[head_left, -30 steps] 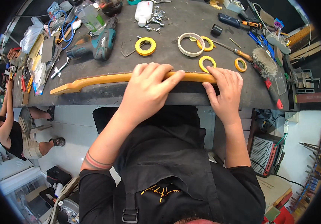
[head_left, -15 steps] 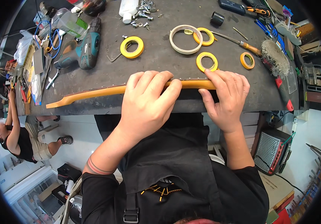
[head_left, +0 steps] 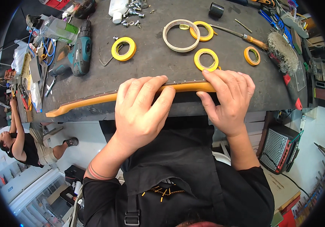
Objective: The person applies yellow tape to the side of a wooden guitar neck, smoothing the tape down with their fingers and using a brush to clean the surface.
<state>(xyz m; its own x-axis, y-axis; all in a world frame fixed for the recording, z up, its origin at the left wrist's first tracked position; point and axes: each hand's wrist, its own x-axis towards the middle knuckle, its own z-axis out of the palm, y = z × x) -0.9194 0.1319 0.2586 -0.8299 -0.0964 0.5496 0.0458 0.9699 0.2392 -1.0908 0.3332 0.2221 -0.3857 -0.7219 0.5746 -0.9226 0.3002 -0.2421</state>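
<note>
A guitar neck (head_left: 90, 102) lies lengthwise along the near edge of the workbench, its yellowish wooden side toward me and its dark, fretted face turned away. My left hand (head_left: 141, 109) grips it around the middle, fingers over the far side and thumb along the near side. The right-hand end of the neck is wrapped by my right hand (head_left: 228, 100), whose fingers hide that end. The headstock (head_left: 56, 111) points left, close to the bench edge. Just beyond my right fingers lies a roll of yellow tape (head_left: 206, 50).
More tape rolls (head_left: 124, 39) lie across the dark workbench (head_left: 143, 60). A teal cordless drill (head_left: 81, 53) stands at the left by a hex key. At the right are a wooden-handled tool (head_left: 255, 40) and a brush (head_left: 282, 49). Another person (head_left: 24, 142) works at the far left.
The view has shifted, so the bench items sit farther left. My left hand has moved a little left, and the headstock end has come slightly nearer to me. Both hands keep their grip.
</note>
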